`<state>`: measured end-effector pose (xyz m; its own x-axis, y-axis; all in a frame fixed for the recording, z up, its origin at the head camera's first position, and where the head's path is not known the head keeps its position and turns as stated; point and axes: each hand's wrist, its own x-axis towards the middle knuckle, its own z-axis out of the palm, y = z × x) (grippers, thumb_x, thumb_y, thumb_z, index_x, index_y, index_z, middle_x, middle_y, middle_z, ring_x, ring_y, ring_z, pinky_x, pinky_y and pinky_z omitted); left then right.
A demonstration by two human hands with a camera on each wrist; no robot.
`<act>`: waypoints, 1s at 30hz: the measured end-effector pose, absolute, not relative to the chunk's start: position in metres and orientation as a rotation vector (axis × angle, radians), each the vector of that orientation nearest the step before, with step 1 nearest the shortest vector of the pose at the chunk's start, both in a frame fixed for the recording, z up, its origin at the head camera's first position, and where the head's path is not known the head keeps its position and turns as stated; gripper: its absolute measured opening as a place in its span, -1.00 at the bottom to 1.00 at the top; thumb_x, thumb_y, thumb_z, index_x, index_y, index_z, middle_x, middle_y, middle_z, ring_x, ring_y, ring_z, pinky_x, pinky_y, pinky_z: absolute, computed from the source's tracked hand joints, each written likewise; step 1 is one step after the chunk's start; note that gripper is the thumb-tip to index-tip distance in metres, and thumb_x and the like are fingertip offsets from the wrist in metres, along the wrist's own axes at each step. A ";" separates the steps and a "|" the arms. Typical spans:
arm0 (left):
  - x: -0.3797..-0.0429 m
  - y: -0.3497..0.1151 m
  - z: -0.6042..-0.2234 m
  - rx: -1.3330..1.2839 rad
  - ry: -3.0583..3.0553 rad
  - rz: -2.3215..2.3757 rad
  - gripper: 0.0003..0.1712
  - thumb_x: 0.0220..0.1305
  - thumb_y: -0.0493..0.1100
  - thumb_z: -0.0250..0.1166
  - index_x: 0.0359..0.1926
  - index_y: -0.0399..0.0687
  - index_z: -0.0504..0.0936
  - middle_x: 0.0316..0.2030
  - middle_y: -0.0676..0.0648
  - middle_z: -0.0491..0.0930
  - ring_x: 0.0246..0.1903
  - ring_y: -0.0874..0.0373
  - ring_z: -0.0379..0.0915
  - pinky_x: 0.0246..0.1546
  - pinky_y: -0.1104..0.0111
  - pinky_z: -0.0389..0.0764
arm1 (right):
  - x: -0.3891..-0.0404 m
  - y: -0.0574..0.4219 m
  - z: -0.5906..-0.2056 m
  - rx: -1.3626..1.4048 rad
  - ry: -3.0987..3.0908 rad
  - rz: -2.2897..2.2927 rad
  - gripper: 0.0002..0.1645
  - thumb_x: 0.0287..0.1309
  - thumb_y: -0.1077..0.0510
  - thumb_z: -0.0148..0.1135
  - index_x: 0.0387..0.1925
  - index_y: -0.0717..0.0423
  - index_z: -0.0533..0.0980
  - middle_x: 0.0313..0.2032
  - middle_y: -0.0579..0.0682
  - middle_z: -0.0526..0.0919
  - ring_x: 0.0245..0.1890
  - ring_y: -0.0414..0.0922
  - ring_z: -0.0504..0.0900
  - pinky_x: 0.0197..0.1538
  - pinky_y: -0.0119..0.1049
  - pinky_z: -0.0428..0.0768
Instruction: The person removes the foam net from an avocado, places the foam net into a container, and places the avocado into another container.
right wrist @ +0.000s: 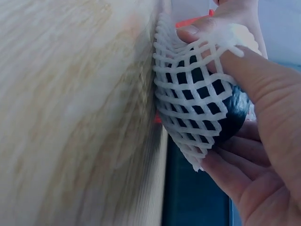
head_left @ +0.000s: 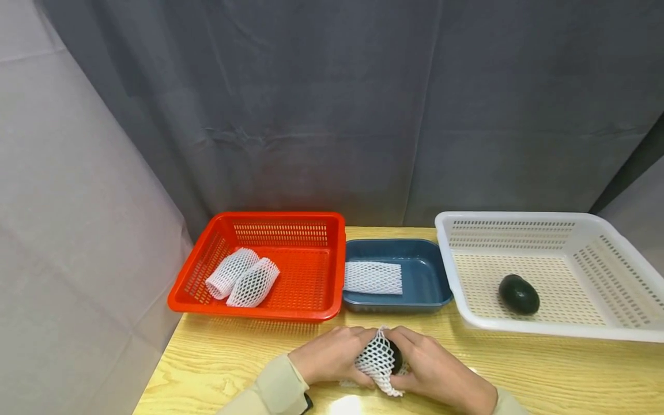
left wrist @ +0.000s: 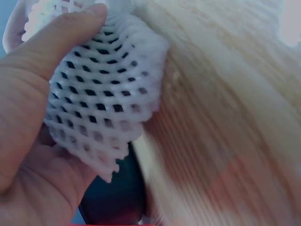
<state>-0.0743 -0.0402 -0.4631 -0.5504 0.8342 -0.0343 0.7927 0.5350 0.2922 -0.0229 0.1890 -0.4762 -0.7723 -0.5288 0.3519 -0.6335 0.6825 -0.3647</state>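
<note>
A dark avocado (head_left: 396, 358) sits partly inside a white foam net sleeve (head_left: 376, 362), close above the wooden table's front part. My left hand (head_left: 334, 354) grips the sleeved side, its thumb pressing on the mesh (left wrist: 101, 89) in the left wrist view. From the other side my right hand (head_left: 433, 368) holds the avocado and the net's edge between thumb and fingers. In the right wrist view, bare dark skin of the avocado (right wrist: 235, 113) shows beside the net's open edge; the mesh covers the rest.
Behind the hands, a red basket (head_left: 306, 316) holds two net-sleeved items (head_left: 254, 282). A blue tray (head_left: 425, 279) with flat foam nets (head_left: 373, 278) stands in the middle. On the right, a white basket (head_left: 555, 327) contains one bare avocado (head_left: 519, 295). A grey curtain (head_left: 321, 115) hangs behind.
</note>
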 end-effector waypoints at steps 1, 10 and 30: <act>-0.074 -0.041 -0.463 1.398 2.599 0.367 -0.14 0.04 0.22 0.58 0.30 0.03 0.50 -0.03 0.14 0.72 -0.17 0.44 0.59 -0.12 0.63 0.59 | -0.022 0.190 -0.476 0.937 -2.675 0.685 -0.22 -0.25 0.08 0.60 0.13 0.13 0.56 -0.14 -0.23 0.66 -0.24 -0.42 0.58 -0.18 -0.49 0.67; -0.075 -0.043 -0.465 1.453 2.593 0.407 -0.25 0.14 0.16 0.53 0.30 0.07 0.54 0.01 0.10 0.75 -0.13 0.43 0.63 -0.10 0.63 0.61 | -0.017 0.200 -0.467 0.944 -2.706 0.606 -0.23 -0.18 0.04 0.58 0.17 0.10 0.61 -0.02 -0.16 0.65 -0.18 -0.37 0.57 -0.17 -0.48 0.66; -0.074 -0.045 -0.468 1.539 2.613 0.434 -0.62 0.39 -0.07 0.37 0.18 0.05 0.65 0.02 0.09 0.78 -0.03 0.35 0.72 0.00 0.56 0.68 | -0.009 0.229 -0.464 0.837 -2.726 0.660 -0.22 -0.05 -0.30 0.60 0.14 -0.04 0.56 0.02 -0.21 0.65 -0.11 -0.31 0.67 -0.19 -0.42 0.71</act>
<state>-0.0741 -0.0450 -0.4681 -0.4928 0.8668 0.0754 0.8446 0.4558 0.2808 -0.0086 0.2288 -0.4640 -0.8155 -0.4783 0.3259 -0.5744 0.7380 -0.3541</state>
